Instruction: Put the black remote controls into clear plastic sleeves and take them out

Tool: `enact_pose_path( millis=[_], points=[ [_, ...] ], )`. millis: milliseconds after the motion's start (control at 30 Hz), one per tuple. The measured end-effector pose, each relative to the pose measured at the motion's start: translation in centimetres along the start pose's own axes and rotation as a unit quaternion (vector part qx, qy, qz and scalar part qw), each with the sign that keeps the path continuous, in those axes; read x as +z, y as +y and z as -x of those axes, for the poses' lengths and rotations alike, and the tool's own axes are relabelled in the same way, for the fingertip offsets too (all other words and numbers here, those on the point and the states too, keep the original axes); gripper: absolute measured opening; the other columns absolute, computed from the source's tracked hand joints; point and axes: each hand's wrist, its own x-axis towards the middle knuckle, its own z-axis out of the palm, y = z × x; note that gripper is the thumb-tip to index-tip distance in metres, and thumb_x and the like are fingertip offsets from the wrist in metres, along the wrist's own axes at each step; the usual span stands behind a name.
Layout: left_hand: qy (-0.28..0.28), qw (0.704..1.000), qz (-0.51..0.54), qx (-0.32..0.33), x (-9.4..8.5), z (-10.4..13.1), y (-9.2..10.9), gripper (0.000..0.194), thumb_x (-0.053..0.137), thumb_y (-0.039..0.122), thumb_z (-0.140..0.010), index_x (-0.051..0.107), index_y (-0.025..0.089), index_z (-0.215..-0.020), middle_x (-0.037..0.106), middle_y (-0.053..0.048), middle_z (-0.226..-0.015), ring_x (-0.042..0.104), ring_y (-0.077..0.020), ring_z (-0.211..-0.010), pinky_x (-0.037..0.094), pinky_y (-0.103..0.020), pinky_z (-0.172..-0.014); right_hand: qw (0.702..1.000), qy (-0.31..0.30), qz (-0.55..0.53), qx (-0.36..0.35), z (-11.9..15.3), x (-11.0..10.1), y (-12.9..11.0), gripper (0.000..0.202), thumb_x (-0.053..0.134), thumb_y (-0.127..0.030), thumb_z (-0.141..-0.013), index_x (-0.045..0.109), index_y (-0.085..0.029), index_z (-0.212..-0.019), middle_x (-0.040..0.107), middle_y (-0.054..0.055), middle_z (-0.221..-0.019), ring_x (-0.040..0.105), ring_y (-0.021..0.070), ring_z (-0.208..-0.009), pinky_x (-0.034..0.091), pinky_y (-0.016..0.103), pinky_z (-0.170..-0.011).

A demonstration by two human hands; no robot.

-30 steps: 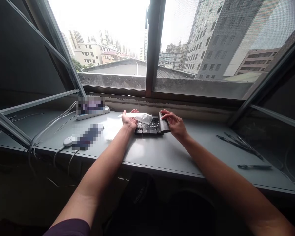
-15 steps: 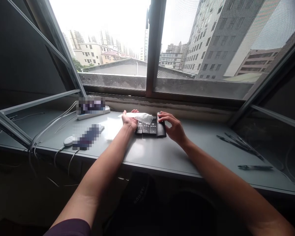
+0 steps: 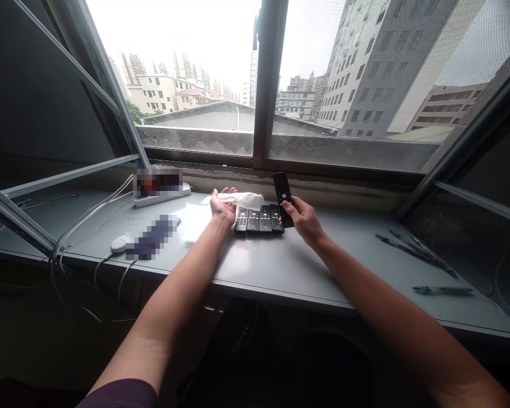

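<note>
My right hand (image 3: 305,218) grips a black remote control (image 3: 284,190), tilted up off the desk with its buttons facing me and my thumb across its front. Several more black remote controls (image 3: 254,221) lie side by side in a row, buttons up, just left of that hand. To their left, my left hand (image 3: 224,207) is turned palm up, its thumb and curled fingers around a thin translucent plastic bag (image 3: 249,200). The loose end of the bag hangs over the tops of the row.
The grey desk (image 3: 263,272) runs below a window. On the left are a power strip (image 3: 165,195), a white round charger (image 3: 118,243), cables and a blurred-out device. Several pens (image 3: 442,290) lie on the right. Metal frame bars slope up at both sides.
My right hand has lifted the rightmost remote control from the row and turned its button side towards me. Another remote control shows where it lay. My left hand stays with the bag.
</note>
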Motion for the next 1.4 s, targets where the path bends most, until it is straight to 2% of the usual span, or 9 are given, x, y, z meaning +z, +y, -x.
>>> enact_pose_path(
  millis=[167,367,567,667,833,1033,1167,1233,1400],
  points=[
    [0.006,1.000,-0.005,0.003,0.0,0.1,0.0,0.033,0.050,0.047,-0.111,0.065,0.017,-0.112,0.076,-0.013,-0.105,0.079,-0.0200,-0.085,0.063,-0.026,-0.066,0.998,-0.004,-0.044,0.053,-0.1,0.0,0.2,0.060,0.086,-0.046,-0.089,0.066,-0.025,-0.142,0.070,0.001,-0.091,0.066,0.0184,-0.068,0.061,0.033,-0.054],
    [0.009,0.999,0.007,0.039,0.2,0.0,0.3,0.028,0.050,0.041,-0.112,0.064,0.017,-0.107,0.076,-0.011,-0.099,0.076,-0.0166,-0.079,0.062,-0.025,-0.070,0.995,-0.033,-0.071,0.058,-0.2,-0.1,0.4,0.067,0.086,-0.046,-0.089,0.066,-0.027,-0.150,0.070,0.001,-0.092,0.067,0.0178,-0.068,0.058,0.031,-0.051],
    [0.054,0.994,0.036,0.088,0.2,-0.2,1.7,0.015,0.052,0.033,-0.110,0.058,0.021,-0.105,0.074,-0.006,-0.096,0.075,-0.0135,-0.077,0.060,-0.022,-0.069,0.994,-0.026,-0.077,0.076,-0.2,-0.1,-0.3,0.064,0.089,-0.043,-0.085,0.073,-0.026,-0.144,0.073,0.002,-0.087,0.062,0.0152,-0.064,0.050,0.027,-0.049],
    [0.045,0.994,0.039,0.092,0.3,-0.2,1.9,0.015,0.055,0.035,-0.110,0.059,0.021,-0.106,0.074,-0.005,-0.096,0.075,-0.0130,-0.077,0.060,-0.022,-0.069,0.991,-0.029,-0.089,0.096,-0.2,-0.2,-0.6,0.062,0.089,-0.046,-0.084,0.075,-0.024,-0.141,0.075,0.003,-0.086,0.057,0.0129,-0.059,0.046,0.026,-0.047],
    [0.031,0.994,0.048,0.092,0.4,0.1,1.7,0.014,0.057,0.036,-0.109,0.061,0.022,-0.107,0.074,-0.005,-0.096,0.074,-0.0134,-0.076,0.062,-0.023,-0.072,0.991,-0.071,-0.078,0.083,0.1,-0.1,-1.0,0.057,0.086,-0.048,-0.086,0.078,-0.022,-0.136,0.077,0.004,-0.084,0.048,0.0096,-0.050,0.036,0.025,-0.043],
    [0.022,0.993,0.070,0.088,0.7,0.4,1.7,0.018,0.056,0.036,-0.110,0.062,0.020,-0.105,0.073,-0.004,-0.095,0.072,-0.0121,-0.074,0.062,-0.023,-0.073,0.986,-0.101,-0.059,0.120,0.2,-0.4,-0.9,0.051,0.083,-0.046,-0.088,0.080,-0.020,-0.132,0.079,0.006,-0.081,0.042,0.0082,-0.045,0.023,0.024,-0.040],
    [0.014,0.994,0.075,0.082,0.6,0.3,1.7,0.020,0.055,0.036,-0.111,0.062,0.019,-0.104,0.073,-0.004,-0.094,0.072,-0.0116,-0.074,0.061,-0.023,-0.073,0.980,-0.128,-0.056,0.140,0.1,-0.6,-0.6,0.053,0.083,-0.048,-0.088,0.079,-0.018,-0.131,0.079,0.007,-0.084,0.041,0.0074,-0.044,0.022,0.024,-0.040],
    [0.014,0.994,0.081,0.076,0.6,0.2,1.7,0.021,0.054,0.036,-0.112,0.061,0.018,-0.104,0.073,-0.004,-0.093,0.072,-0.0117,-0.073,0.061,-0.024,-0.073,0.984,-0.122,-0.039,0.121,0.2,-0.5,-0.7,0.054,0.083,-0.050,-0.088,0.078,-0.018,-0.132,0.079,0.007,-0.086,0.045,0.0088,-0.048,0.027,0.024,-0.041],
    [0.024,0.992,0.093,0.078,0.6,0.1,1.8,0.020,0.055,0.034,-0.112,0.061,0.017,-0.105,0.073,-0.005,-0.093,0.073,-0.0120,-0.074,0.062,-0.024,-0.074,0.998,-0.056,0.032,0.019,0.5,0.0,-0.9,0.050,0.079,-0.051,-0.093,0.077,-0.021,-0.132,0.070,0.001,-0.084,0.049,0.0093,-0.049,0.038,0.025,-0.042]
  ],
)
